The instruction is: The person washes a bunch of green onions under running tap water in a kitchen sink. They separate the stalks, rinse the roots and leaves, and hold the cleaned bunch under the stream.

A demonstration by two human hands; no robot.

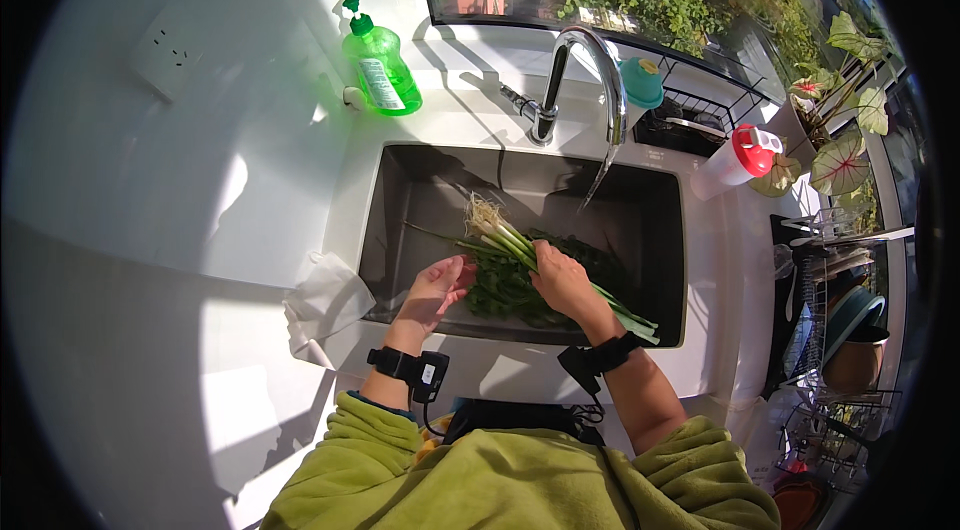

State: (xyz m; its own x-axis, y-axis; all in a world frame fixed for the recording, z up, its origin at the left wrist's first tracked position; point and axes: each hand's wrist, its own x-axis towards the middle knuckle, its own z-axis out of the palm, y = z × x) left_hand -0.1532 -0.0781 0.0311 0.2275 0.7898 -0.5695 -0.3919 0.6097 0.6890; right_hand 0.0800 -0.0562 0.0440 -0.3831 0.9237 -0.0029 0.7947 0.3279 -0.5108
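Note:
A bunch of green onions (508, 236), white roots toward the upper left, is gripped in my right hand (564, 281). Its green tops run out below that hand toward the sink's lower right corner. My left hand (437, 288) hovers over the sink's left part with fingers apart and slightly curled, near the leafy greens (501, 290). Those dark greens lie in the grey sink (420, 192), partly hidden under the onions and my right hand. Water runs from the chrome faucet (616, 99) into the sink's right side.
A green soap pump bottle (382, 69) stands behind the sink at left. A crumpled white cloth or paper (328, 301) lies at the left rim. To the right are a red-lidded shaker bottle (735, 162), a potted plant (817, 125) and a wire dish rack (814, 305).

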